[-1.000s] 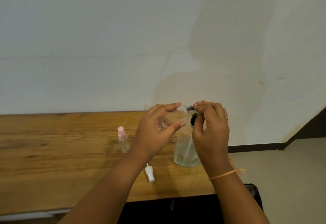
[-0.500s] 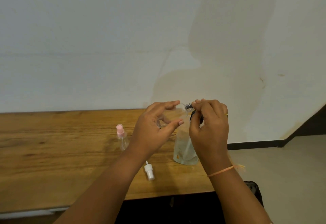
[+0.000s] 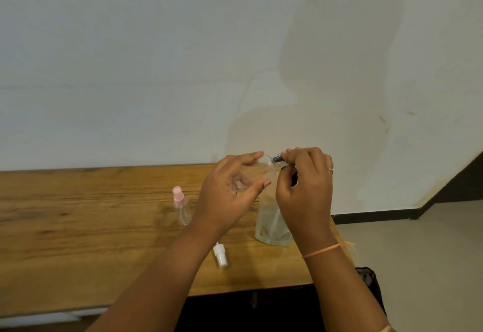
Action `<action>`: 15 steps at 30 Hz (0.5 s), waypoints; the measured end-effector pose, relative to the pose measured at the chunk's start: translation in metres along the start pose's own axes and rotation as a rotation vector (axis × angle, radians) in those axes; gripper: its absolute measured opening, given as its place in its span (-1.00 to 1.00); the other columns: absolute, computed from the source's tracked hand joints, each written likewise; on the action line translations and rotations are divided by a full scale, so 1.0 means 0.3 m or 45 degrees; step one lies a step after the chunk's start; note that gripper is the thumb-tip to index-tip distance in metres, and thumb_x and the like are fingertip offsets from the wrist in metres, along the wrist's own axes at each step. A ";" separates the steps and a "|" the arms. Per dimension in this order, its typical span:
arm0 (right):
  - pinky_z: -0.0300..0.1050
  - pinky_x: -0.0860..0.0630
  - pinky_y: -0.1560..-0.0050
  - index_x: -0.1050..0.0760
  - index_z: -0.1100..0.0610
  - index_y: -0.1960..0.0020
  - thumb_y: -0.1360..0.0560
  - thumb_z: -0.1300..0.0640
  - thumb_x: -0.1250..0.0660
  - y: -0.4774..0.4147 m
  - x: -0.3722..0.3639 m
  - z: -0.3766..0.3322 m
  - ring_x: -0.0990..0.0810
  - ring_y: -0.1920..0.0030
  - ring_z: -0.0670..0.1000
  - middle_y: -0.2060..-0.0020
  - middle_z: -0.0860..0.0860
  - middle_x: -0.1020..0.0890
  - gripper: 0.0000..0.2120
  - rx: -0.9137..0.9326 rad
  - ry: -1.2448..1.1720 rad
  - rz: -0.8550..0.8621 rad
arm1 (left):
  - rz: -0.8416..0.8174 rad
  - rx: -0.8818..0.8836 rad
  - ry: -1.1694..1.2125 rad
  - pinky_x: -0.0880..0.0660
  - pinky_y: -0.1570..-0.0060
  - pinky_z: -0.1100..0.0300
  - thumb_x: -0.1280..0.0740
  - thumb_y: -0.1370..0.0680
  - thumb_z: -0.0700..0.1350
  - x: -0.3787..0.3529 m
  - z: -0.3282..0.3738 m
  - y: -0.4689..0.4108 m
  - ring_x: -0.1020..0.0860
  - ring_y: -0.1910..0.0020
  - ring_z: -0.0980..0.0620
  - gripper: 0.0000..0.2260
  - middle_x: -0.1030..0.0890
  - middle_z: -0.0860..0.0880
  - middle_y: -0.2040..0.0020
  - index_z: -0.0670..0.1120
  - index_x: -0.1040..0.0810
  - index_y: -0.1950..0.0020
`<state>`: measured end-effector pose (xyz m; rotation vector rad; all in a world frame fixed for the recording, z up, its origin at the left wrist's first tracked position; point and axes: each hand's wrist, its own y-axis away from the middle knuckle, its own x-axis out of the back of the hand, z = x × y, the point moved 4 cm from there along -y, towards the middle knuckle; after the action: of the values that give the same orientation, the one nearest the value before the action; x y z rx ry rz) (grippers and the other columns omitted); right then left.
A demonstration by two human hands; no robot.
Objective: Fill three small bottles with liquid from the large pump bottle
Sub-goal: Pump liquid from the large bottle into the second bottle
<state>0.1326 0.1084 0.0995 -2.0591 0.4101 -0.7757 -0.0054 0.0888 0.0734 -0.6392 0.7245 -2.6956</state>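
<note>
The small clear bottle [image 3: 257, 172] was just right of the frame's centre, lifted off the surface and tipped on its side with its open neck pointing right. The left hand [image 3: 230, 195] held its body between the thumb and curled fingers, probably to keep the mouth steady for filling. At that mouth the right hand [image 3: 305, 190] pinched a dark ribbed piece [image 3: 277, 159] in its fingertips (whether this was the pump's nozzle or a fitting of the bottle, I could not tell). Just below, partly behind the right hand, the large pump bottle [image 3: 271, 227] stood upright on the wooden surface [image 3: 78, 227], close enough to need only a short reach. Lower in the frame a white spray cap [image 3: 220, 254] lay on its side, apparently set aside to free the neck. Left of the hands a pink-capped bottle [image 3: 181, 206] stood upright with its cap on.
</note>
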 end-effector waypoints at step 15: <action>-0.17 -0.38 0.03 -0.55 0.24 0.07 -0.41 0.28 -0.14 0.023 -0.013 0.009 -0.47 0.04 0.04 0.15 0.09 -0.57 -0.77 0.001 0.016 0.011 | -0.027 0.018 -0.034 -0.57 0.05 0.19 -0.39 -0.36 0.17 0.003 -0.004 -0.003 -0.59 0.12 0.15 -0.58 -0.55 0.18 -0.06 0.29 -0.45 -0.20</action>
<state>0.1314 0.1081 0.0912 -2.0514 0.4252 -0.7840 -0.0070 0.0897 0.0734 -0.6816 0.6947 -2.7034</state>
